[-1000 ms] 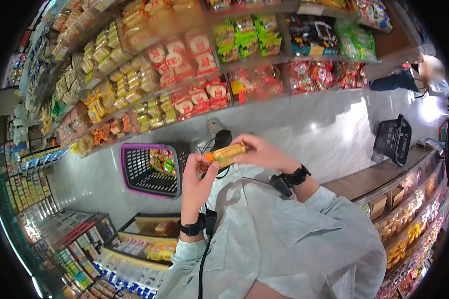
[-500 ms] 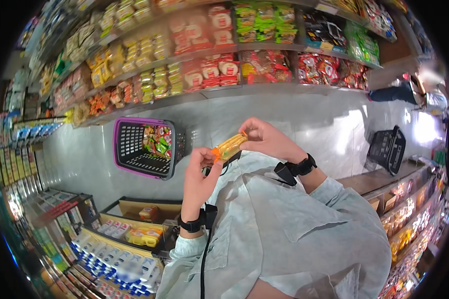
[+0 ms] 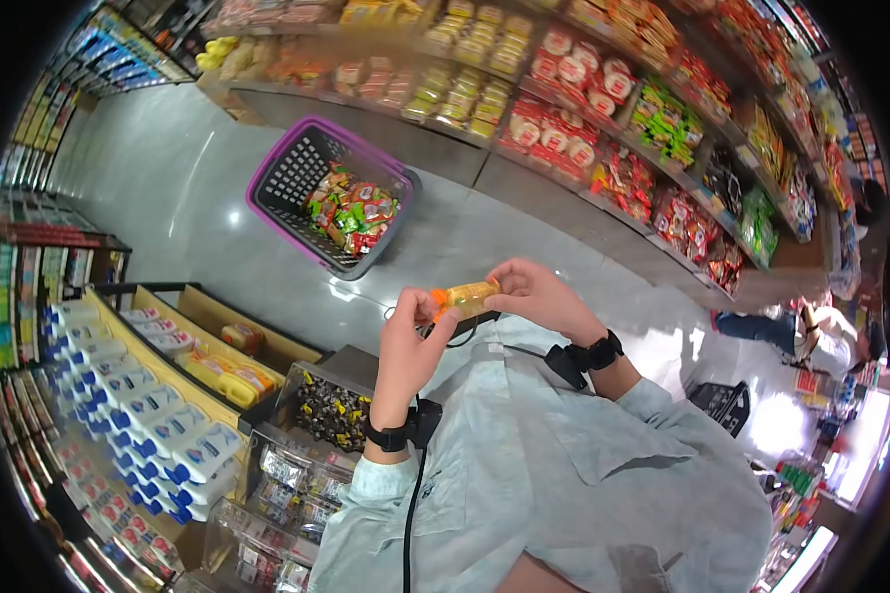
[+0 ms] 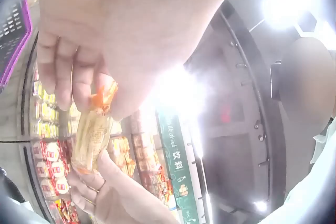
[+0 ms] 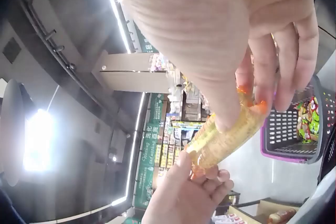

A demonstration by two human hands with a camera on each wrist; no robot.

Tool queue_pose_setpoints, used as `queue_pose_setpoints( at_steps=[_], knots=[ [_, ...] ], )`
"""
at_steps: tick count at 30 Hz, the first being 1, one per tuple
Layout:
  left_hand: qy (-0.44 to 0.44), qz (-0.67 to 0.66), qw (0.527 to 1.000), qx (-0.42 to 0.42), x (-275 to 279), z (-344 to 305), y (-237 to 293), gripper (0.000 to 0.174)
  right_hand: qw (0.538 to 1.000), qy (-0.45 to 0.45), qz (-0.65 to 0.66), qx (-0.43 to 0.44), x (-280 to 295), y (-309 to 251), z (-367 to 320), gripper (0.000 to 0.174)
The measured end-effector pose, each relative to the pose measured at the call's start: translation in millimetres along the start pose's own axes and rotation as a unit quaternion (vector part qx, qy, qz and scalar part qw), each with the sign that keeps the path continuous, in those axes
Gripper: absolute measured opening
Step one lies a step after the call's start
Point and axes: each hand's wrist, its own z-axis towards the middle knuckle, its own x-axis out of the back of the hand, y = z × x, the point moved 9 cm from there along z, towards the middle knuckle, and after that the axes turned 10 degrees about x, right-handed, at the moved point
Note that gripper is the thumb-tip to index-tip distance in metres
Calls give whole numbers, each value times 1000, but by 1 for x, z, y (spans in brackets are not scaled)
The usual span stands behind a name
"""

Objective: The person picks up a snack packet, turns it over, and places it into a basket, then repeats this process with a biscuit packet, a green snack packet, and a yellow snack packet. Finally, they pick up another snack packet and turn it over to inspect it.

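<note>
Two ends of one elongated, clear-wrapped yellow packet with orange tips (image 3: 467,298) are pinched: one by the left hand (image 3: 405,346), the other by the right hand (image 3: 549,301), with fingers and thumb curled in on each side and neither hand opened wide. The packet is held up in front of the pale shirt (image 3: 564,474), above the glossy grey floor (image 3: 198,178).

Since only the ends appear to be gripped, the wrapper could be torn if the hands were pulled apart, or its contents crushed if they were pressed together. If one pinch were loosened, the packet could be dropped beside the dark mesh basket with a purple rim (image 3: 297,178), not among the colourful packets (image 3: 351,212) inside. The thin black cable (image 3: 408,514) from the left wrist could be snagged.
</note>
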Motion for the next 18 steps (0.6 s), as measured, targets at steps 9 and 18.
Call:
queue_pose_setpoints(
  at_steps=[9, 18],
  knots=[
    [89, -34, 995, 8, 62, -21, -29, 30, 997, -53, -10, 60, -58, -15, 30, 31],
    [147, -29, 985, 81, 94, -14, -50, 30, 984, -172, -24, 37, -89, -15, 81, 29]
  ],
)
